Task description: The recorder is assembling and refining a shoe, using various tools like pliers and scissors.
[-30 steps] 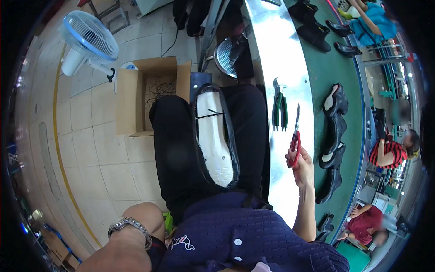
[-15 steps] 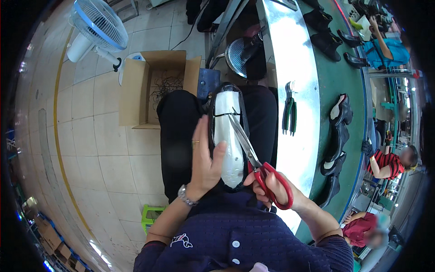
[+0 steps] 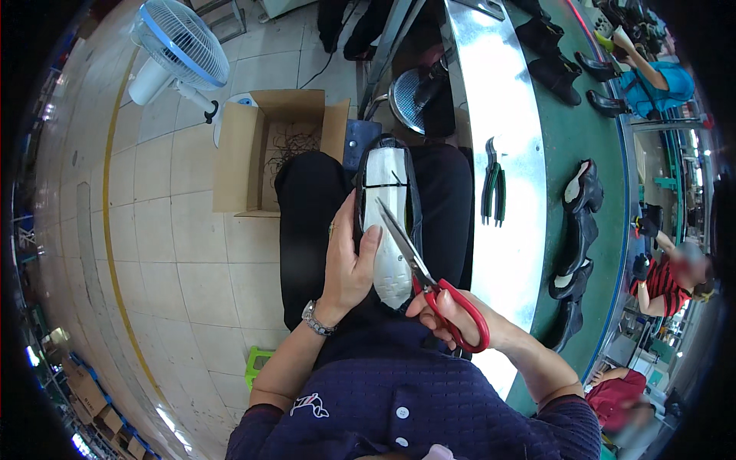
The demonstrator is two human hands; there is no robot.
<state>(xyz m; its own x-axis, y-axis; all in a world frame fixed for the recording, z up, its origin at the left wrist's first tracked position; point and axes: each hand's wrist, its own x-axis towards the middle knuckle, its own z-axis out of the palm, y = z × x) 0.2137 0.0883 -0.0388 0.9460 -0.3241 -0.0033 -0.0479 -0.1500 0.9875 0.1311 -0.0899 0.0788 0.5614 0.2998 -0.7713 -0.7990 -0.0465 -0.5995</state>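
Note:
A black shoe [image 3: 415, 203] lies sole up across my lap, its underside a white insole board [image 3: 387, 165]. Across the board runs a thin black tie [image 3: 381, 186], with a short end sticking up. My left hand [image 3: 349, 264] grips the shoe's left side, thumb on the white board and the other fingers down along the edge, partly hidden. In my right hand [image 3: 452, 314] are red-handled scissors [image 3: 406, 245], fingers through the loops. Their blades point up and left over the board, tips just below the tie. Whether the blades touch the board I cannot tell.
Left of my knees stands an open cardboard box [image 3: 238, 157] holding black scraps. A metal ledge [image 3: 506, 253] with green-handled pliers [image 3: 493, 188] runs along my right. Beyond it, black shoes [image 3: 575, 230] lie on a green bench [image 3: 571, 142]. A fan [image 3: 184, 46] stands far left.
The scissors have drawn back from the black tie, their tips now below it and farther left. My left hand's fingers have closed in more around the shoe's side. The view has shifted slightly.

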